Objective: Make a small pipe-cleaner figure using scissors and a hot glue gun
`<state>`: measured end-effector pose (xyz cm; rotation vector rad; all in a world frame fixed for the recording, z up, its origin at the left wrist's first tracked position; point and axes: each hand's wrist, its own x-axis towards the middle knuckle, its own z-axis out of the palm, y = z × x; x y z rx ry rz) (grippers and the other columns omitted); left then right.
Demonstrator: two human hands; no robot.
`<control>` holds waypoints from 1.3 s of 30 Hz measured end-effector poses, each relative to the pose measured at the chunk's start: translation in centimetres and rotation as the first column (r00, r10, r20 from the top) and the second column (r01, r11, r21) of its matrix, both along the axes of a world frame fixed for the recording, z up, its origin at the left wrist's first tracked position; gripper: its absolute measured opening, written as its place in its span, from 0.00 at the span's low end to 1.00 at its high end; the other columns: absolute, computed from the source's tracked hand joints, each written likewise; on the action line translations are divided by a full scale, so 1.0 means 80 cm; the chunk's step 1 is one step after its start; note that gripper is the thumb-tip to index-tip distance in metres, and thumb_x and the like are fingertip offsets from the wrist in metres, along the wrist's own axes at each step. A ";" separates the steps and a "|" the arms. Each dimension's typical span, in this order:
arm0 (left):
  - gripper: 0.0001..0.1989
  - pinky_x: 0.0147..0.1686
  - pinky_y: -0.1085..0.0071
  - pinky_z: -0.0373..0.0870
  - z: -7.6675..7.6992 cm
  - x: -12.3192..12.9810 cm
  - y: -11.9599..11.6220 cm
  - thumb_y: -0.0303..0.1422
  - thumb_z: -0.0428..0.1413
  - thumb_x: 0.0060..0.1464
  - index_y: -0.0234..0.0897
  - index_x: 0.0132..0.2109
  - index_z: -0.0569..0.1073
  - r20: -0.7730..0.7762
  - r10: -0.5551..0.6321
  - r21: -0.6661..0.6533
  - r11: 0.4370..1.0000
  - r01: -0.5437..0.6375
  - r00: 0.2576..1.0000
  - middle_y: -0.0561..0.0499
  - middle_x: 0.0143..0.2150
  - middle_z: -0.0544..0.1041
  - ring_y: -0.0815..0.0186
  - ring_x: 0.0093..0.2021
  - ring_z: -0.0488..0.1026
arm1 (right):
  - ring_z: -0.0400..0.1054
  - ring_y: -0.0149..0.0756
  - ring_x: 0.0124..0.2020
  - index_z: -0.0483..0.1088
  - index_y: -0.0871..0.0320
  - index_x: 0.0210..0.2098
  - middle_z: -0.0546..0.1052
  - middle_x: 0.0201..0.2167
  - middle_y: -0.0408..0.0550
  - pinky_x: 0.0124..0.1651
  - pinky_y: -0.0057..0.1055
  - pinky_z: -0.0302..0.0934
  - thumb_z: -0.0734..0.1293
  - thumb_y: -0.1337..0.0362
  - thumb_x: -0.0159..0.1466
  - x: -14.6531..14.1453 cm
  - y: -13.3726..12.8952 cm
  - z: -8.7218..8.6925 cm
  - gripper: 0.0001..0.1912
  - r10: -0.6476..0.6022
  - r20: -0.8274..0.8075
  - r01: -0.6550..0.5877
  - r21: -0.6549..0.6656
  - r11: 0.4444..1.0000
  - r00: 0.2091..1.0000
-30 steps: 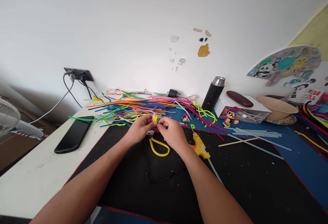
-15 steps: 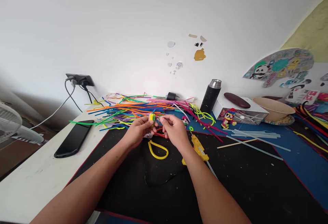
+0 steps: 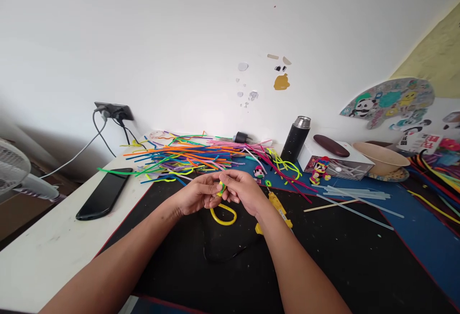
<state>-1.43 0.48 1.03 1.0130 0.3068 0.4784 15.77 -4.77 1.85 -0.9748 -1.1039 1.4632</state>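
Observation:
My left hand (image 3: pixel 203 192) and my right hand (image 3: pixel 241 190) meet above the black mat (image 3: pixel 172 266). Between their fingertips they pinch a small yellow-and-green pipe cleaner piece (image 3: pixel 221 189), mostly covered by the fingers. Just below lies a yellow pipe cleaner loop (image 3: pixel 226 220), its upper end hidden behind my hands. A yellow glue gun (image 3: pixel 278 208) rests on the mat beside my right wrist, partly behind the forearm. Close to its nozzle is a small green ring (image 3: pixel 268 183).
Loose colourful pipe cleaners (image 3: pixel 187 153) spread along the wall. A black phone (image 3: pixel 104 194) lies at left, near a fan (image 3: pixel 14 165). To the right are a black flask (image 3: pixel 295 139), a clown-like figurine (image 3: pixel 318 170), glue sticks (image 3: pixel 355 192) and a beige bowl (image 3: pixel 381 153).
My hands have come closer together and slightly lower. The yellow-and-green piece has turned and is more covered, with the right fingers now on it too.

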 end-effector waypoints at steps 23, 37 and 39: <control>0.21 0.25 0.73 0.73 -0.001 0.015 -0.010 0.46 0.64 0.60 0.40 0.46 0.62 -0.041 0.369 0.465 0.830 -0.309 0.929 0.54 0.31 0.77 0.67 0.28 0.76 | 0.52 0.24 0.11 0.72 0.57 0.32 0.61 0.13 0.31 0.18 0.26 0.51 0.73 0.45 0.62 -0.008 0.008 -0.016 0.20 -0.246 0.006 0.246 0.061 0.967 0.969; 0.17 0.28 0.72 0.74 -0.001 0.014 -0.011 0.44 0.63 0.61 0.39 0.45 0.68 0.016 0.540 0.521 0.714 -0.468 0.841 0.53 0.32 0.78 0.67 0.27 0.77 | 0.63 0.29 0.14 0.71 0.56 0.39 0.71 0.18 0.36 0.20 0.27 0.57 0.74 0.44 0.60 -0.011 0.004 -0.007 0.22 -0.233 0.024 0.233 0.020 0.972 0.972; 0.15 0.30 0.72 0.74 -0.001 0.014 -0.013 0.44 0.62 0.62 0.39 0.44 0.69 0.010 0.539 0.545 0.703 -0.456 0.842 0.53 0.32 0.78 0.67 0.28 0.77 | 0.64 0.29 0.14 0.72 0.57 0.39 0.72 0.19 0.37 0.20 0.27 0.58 0.74 0.45 0.59 -0.011 0.005 -0.009 0.22 -0.238 0.022 0.238 0.023 0.971 0.971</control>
